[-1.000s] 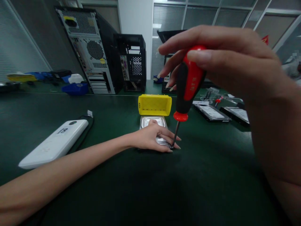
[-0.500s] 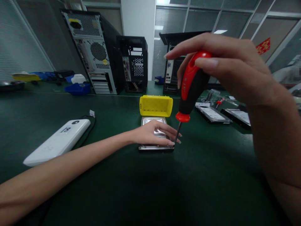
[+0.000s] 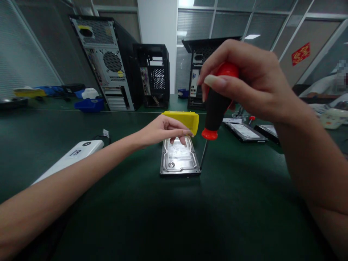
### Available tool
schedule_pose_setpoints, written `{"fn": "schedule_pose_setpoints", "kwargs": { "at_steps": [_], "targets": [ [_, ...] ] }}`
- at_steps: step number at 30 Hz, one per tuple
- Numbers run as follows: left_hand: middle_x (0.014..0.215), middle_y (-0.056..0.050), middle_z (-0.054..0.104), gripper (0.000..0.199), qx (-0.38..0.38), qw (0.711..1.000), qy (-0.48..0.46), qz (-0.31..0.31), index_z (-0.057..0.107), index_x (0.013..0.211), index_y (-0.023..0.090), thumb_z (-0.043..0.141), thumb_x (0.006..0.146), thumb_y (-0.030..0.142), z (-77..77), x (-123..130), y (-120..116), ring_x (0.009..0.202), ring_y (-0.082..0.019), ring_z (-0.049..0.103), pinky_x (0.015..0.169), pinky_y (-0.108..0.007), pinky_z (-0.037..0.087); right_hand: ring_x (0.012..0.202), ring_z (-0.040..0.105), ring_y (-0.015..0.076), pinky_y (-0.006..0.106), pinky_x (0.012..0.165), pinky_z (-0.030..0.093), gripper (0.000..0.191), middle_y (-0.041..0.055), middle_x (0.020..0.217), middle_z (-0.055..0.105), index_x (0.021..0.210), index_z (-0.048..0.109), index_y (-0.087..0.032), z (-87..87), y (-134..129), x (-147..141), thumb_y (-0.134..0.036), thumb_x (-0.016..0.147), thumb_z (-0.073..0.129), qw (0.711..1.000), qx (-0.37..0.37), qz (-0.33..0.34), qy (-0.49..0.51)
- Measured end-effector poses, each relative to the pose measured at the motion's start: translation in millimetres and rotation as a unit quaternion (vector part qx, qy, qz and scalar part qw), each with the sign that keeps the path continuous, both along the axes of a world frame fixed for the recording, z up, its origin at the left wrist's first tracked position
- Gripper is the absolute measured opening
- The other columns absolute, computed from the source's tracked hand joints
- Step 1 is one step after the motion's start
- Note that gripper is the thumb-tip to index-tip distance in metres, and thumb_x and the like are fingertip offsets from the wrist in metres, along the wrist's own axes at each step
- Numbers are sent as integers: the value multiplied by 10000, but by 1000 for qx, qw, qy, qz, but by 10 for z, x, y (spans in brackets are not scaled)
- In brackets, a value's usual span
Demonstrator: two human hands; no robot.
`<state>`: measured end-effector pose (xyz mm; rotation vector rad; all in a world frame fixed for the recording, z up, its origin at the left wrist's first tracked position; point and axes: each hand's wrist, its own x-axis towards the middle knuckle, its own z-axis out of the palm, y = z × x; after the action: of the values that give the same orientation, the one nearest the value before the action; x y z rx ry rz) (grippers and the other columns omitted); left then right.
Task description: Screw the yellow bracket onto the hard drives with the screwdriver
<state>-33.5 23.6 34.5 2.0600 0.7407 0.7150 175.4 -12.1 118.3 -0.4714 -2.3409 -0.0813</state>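
A hard drive point(image 3: 181, 159) lies label-side up on the green tabletop, its silver cover showing. My right hand point(image 3: 244, 78) grips the red and black handle of a screwdriver point(image 3: 217, 108). The tilted shaft reaches down to the drive's near right corner. Over the drive's far end is my left hand point(image 3: 165, 129), just in front of a yellow bin point(image 3: 193, 121). Its thumb and index fingertips come together, while the other fingers curl down above the cover. Whatever may be between those fingertips is too small to make out.
A white power bank point(image 3: 78, 154) with a cable lies left, partly behind my left forearm. More hard drives point(image 3: 244, 131) lie at right. Computer cases point(image 3: 114, 61) stand along the back, with a blue bin point(image 3: 89, 104) beside them.
My left hand has moved from the drive's near right corner back toward the yellow bin, uncovering the drive's cover. My right hand has curled further round the screwdriver, whose tip stays at the corner.
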Motion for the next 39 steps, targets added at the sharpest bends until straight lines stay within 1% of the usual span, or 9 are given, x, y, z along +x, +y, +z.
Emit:
{"fn": "schedule_pose_setpoints", "kwargs": {
  "at_steps": [5, 10, 13, 16, 18, 23, 27, 31, 39],
  "targets": [
    [709, -33, 675, 222, 25, 996, 58, -59, 689, 948, 120, 578, 828, 271, -22, 41, -62, 632, -92, 583, 560, -178, 430, 959, 542, 160, 318, 839, 474, 329, -42, 1106, 578, 1050, 588, -273, 46, 43, 59, -309, 874, 312, 994, -94, 61, -21],
    [721, -40, 675, 253, 45, 995, 72, -46, 685, 962, 118, 557, 840, 300, -21, 16, -45, 631, -97, 576, 561, -186, 420, 849, 583, 106, 231, 665, 515, 348, -51, 1014, 591, 1220, 466, -284, 61, 40, 133, -317, 899, 334, 988, -130, 62, -50],
    [603, -23, 633, 293, 63, 993, 100, -11, 691, 951, 108, 549, 840, 339, -10, -5, -36, 502, -74, 509, 472, -174, 355, 835, 578, 103, 231, 683, 505, 301, -32, 966, 573, 1169, 495, -259, 27, 36, 111, -337, 895, 398, 994, -93, 51, -26],
    [580, -6, 612, 316, 81, 987, 141, 10, 695, 952, 125, 545, 837, 378, 32, -48, -32, 413, -47, 441, 426, -169, 310, 763, 519, 67, 190, 705, 461, 236, -27, 871, 544, 946, 604, -217, 4, 28, 76, -361, 892, 425, 1000, -1, 2, -7],
    [576, 4, 604, 296, 82, 981, 178, 1, 704, 922, 140, 563, 824, 381, 84, -103, -19, 400, -43, 434, 426, -165, 318, 732, 501, 63, 186, 692, 453, 257, -31, 824, 538, 904, 618, -221, 13, 27, 72, -354, 900, 398, 1000, 4, 4, -10],
    [521, 13, 569, 246, -41, 938, 321, -126, 696, 725, 155, 607, 790, 375, 186, -277, 51, 420, -69, 462, 399, -156, 334, 1032, 532, 134, 271, 846, 476, 326, -38, 1083, 557, 1140, 544, -253, 82, 62, 139, -290, 914, 311, 991, -81, 86, -60],
    [604, -5, 636, 174, -152, 890, 381, -199, 672, 720, 149, 688, 721, 323, 143, -307, 72, 493, -102, 554, 447, -175, 416, 838, 578, 71, 160, 643, 494, 339, -20, 984, 563, 1204, 489, -185, 85, 65, 179, -298, 916, 351, 994, -55, 46, -78],
    [570, -14, 639, 219, -168, 879, 389, -217, 671, 698, 130, 677, 733, 346, 87, -262, 63, 478, -103, 561, 466, -192, 433, 656, 527, -6, 65, 505, 419, 282, -24, 932, 544, 1137, 499, -141, 54, 42, 165, -282, 921, 385, 998, -34, 22, -58],
    [551, -8, 635, 207, -166, 880, 388, -217, 677, 708, 129, 667, 748, 332, 36, -244, 79, 470, -87, 560, 460, -170, 415, 768, 532, 10, 102, 664, 449, 233, -40, 905, 522, 1009, 516, -141, 51, 57, 129, -305, 925, 373, 998, 4, 13, -65]
  ]
}}
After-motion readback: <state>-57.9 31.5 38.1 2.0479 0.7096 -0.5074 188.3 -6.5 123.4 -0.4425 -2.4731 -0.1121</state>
